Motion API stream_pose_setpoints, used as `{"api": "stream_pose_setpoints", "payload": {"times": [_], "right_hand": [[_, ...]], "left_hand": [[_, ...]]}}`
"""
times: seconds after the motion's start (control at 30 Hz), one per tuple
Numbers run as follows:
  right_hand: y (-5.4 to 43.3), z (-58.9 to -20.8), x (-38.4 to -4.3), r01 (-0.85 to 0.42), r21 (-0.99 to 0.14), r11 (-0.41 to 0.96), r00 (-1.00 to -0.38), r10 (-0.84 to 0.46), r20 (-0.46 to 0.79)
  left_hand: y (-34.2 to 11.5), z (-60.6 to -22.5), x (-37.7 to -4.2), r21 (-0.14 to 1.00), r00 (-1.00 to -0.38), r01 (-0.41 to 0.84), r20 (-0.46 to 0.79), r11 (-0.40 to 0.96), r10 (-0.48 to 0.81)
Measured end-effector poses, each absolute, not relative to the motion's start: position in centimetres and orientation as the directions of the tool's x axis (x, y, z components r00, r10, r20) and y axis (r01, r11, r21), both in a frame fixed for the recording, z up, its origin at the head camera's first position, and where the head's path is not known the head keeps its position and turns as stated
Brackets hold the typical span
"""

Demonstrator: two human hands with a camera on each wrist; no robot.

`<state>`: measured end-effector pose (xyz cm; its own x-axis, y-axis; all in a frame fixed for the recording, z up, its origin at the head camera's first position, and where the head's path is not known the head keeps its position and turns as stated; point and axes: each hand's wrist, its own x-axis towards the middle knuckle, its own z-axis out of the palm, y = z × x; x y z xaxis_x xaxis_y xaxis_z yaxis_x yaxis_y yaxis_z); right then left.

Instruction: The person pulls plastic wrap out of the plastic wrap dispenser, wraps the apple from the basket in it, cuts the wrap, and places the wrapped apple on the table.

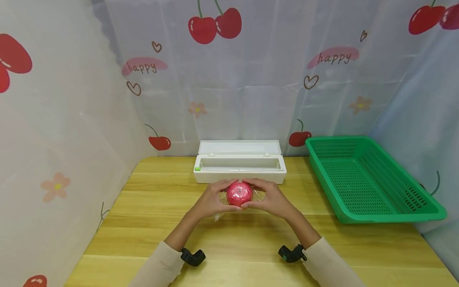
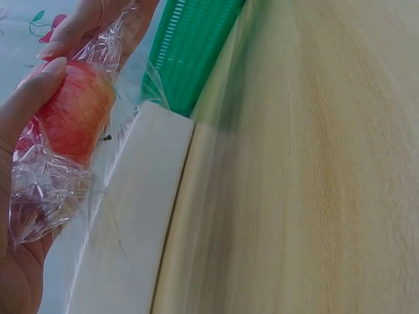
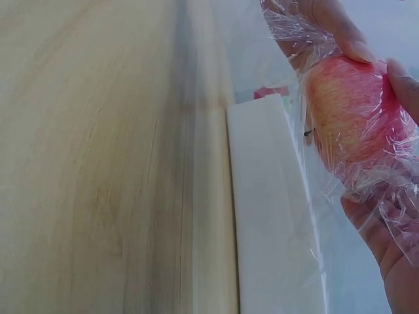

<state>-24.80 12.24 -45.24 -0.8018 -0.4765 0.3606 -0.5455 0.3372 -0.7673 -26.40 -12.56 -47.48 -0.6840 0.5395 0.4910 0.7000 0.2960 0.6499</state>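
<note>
A red apple [image 1: 239, 193] wrapped in clear cling film [image 2: 49, 190] is between my two hands, in front of a white box. My left hand [image 1: 213, 198] grips it from the left, with the thumb on its near side and the fingers over its far side. From the right, my right hand [image 1: 270, 198] holds it the same way, and the two thumb tips nearly meet. Loose, crinkled film gathers at both sides of the apple under the palms. The dark stem [image 3: 308, 133] shows in both wrist views.
The white cling film dispenser [image 1: 239, 176] stands at the back of the wooden table [image 1: 150, 215], its lid [image 1: 239, 147] raised and a green slider at its left end. A green perforated basket [image 1: 373, 219] sits at the right. Cherry-printed curtains surround the table.
</note>
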Motion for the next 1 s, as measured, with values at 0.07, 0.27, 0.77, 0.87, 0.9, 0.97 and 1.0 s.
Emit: {"api": "stream_pose_setpoints", "payload": {"times": [0.07,0.27,0.77,0.87,0.9,0.97,1.0], "right_hand": [[12.16,-45.27,-24.76,-0.534,-0.776,0.335,-0.808,-0.472,0.352],[12.28,-45.43,-24.83,-0.485,-0.817,0.312,-0.828,-0.464,0.315],[12.44,-45.59,-24.87,-0.415,-0.867,0.275,-0.848,-0.461,0.26],[12.44,-45.63,-24.87,-0.403,-0.872,0.278,-0.854,-0.456,0.25],[12.45,-45.62,-24.86,-0.399,-0.873,0.28,-0.857,-0.453,0.247],[12.46,-45.55,-24.83,-0.389,-0.876,0.284,-0.863,-0.446,0.239],[12.46,-45.54,-24.83,-0.386,-0.877,0.285,-0.865,-0.443,0.237]], "left_hand": [[-12.56,-47.52,-26.39,0.656,-0.69,0.693,0.484,0.298,0.538],[-12.55,-47.56,-26.34,0.681,-0.705,0.671,0.464,0.293,0.536],[-12.2,-47.42,-26.12,0.777,-0.779,0.565,0.389,0.279,0.492],[-12.15,-47.28,-26.01,0.791,-0.784,0.552,0.385,0.263,0.488],[-12.12,-47.23,-25.99,0.792,-0.782,0.553,0.387,0.258,0.488],[-12.08,-47.19,-26.01,0.789,-0.777,0.56,0.395,0.252,0.49],[-12.05,-47.18,-26.01,0.788,-0.774,0.564,0.399,0.249,0.491]]}}
